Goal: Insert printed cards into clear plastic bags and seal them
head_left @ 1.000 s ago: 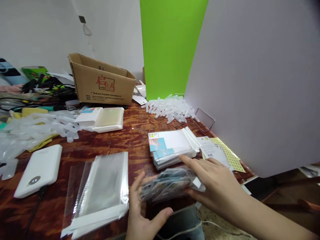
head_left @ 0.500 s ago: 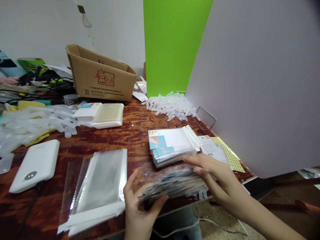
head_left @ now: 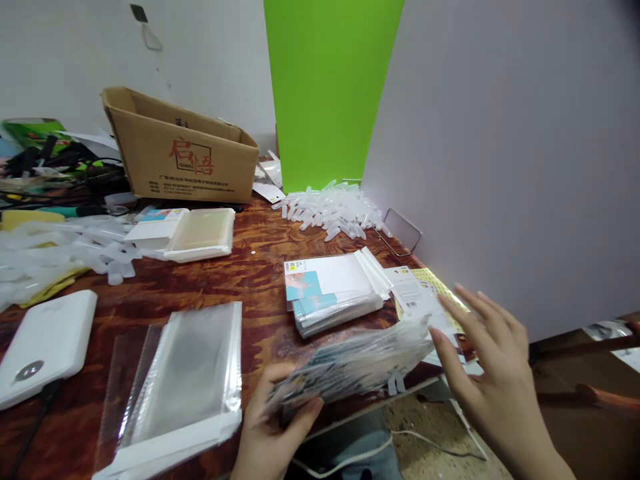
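Observation:
My left hand (head_left: 280, 417) grips the left end of a thick stack of clear packets (head_left: 350, 367) with printed cards inside, tilted above the table's front edge. Thumb and fingers close around that end. Beside the stack's right end, my right hand (head_left: 493, 360) is open, fingers spread, apart from the packets or barely at their edge. Just behind lies another pile of packets (head_left: 330, 290) with blue, pink and white cards and white flaps at the right. To the left rests a stack of empty clear bags (head_left: 195, 367) with white strips along the near end.
A white power bank (head_left: 50, 340) with a cable lies at left, near translucent plastic pieces (head_left: 95, 243). More pieces (head_left: 333, 210) are heaped before a green panel (head_left: 327, 87). A cardboard box (head_left: 185, 157), a metal wire stand (head_left: 400, 233) and yellow sticker sheets (head_left: 435, 287) surround the work area.
My right hand has moved right, off the stack, and its fingers have spread. The left hand keeps hold of the packets, whose right end has fanned upward. The view has shifted slightly right.

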The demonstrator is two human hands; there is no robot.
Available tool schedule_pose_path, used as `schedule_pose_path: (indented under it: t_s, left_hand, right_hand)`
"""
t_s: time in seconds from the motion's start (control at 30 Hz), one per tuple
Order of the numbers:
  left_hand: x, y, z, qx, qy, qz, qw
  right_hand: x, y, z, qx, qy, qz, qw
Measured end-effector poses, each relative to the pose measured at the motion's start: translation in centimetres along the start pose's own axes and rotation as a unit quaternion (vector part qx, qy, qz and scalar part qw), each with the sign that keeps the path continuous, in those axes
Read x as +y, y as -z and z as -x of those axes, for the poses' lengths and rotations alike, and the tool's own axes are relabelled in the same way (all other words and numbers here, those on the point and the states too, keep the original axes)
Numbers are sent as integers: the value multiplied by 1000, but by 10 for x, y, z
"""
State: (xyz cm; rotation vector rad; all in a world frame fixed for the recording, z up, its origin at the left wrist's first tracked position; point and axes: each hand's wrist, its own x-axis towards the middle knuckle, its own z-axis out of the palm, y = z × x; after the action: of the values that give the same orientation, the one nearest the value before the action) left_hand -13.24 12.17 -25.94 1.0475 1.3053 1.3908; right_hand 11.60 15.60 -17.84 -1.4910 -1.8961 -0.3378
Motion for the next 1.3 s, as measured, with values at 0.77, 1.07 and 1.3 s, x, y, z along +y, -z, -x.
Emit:
schedule_pose_path:
  t_s: [0.77, 1.07, 1.3]
  left_hand:
    - [43, 35, -9, -153, -37, -114, 981]
    - [-2, -9, 3, -22, -211, 22, 977]
    - [-12, -5, -10, -112, -243, -104, 958]
  right_hand:
    - [-68, -34, 17, 22, 202, -156, 967]
    - [-67, -36, 12, -12, 211, -145, 967]
    - [-59, -19, 7, -65, 284, -186, 938]
